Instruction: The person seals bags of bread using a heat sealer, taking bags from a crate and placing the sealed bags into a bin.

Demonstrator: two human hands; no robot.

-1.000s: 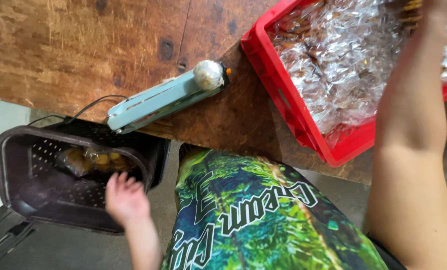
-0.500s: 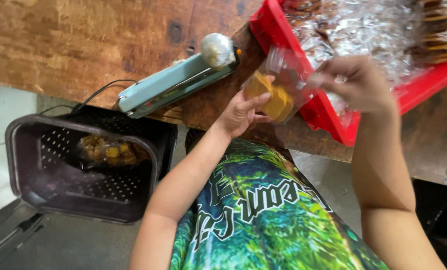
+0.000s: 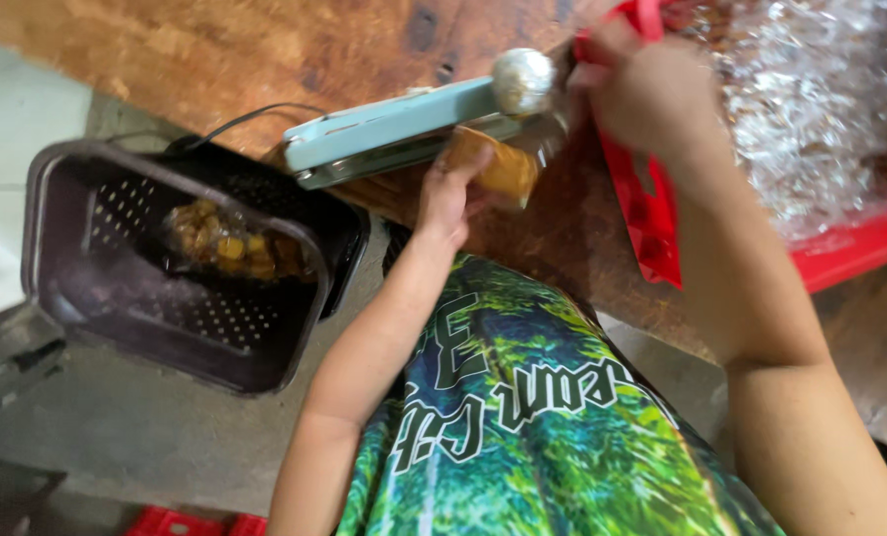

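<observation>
My left hand (image 3: 450, 195) grips a small clear bag of golden-brown snack (image 3: 500, 165) and holds it against the front of a pale green heat sealer (image 3: 394, 129) on the wooden table (image 3: 215, 50). My right hand (image 3: 642, 94) pinches the bag's clear top end near the sealer's round silver knob (image 3: 523, 79). The bag's open edge lies at the sealer's jaw; whether it is inside is blurred.
A red crate (image 3: 652, 218) full of clear-wrapped snack bags sits on the table at the right. Below the table's edge at the left stands a dark perforated basket (image 3: 76, 288) with several filled bags in it. A black cord runs from the sealer.
My left hand rose from the dark basket to the table. My right hand took a bag from the red crate, and both hands brought it left to the sealer.
</observation>
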